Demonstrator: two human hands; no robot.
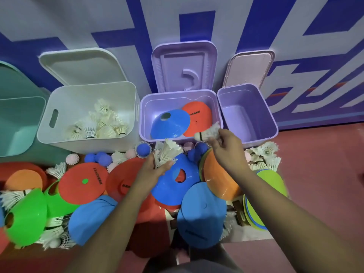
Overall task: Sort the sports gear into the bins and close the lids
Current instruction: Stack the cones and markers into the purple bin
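Note:
My left hand [152,171] holds a bunch of white shuttlecocks [167,152] above the pile on the floor. My right hand [228,146] pinches a single shuttlecock [208,133] over the front rim of the middle purple bin [142,115]. That bin holds a blue disc cone [170,124] and a red disc cone [198,119]. The white bin [65,99] to its left holds several shuttlecocks [98,123]. The right purple bin [254,109] shows nothing inside. All lids stand open.
A teal bin [17,119] stands at the far left. Red, blue, green and orange disc cones [82,183], blue and pink spiky balls [102,158] and loose shuttlecocks [264,154] litter the red floor in front of the bins. A blue-and-white wall rises behind.

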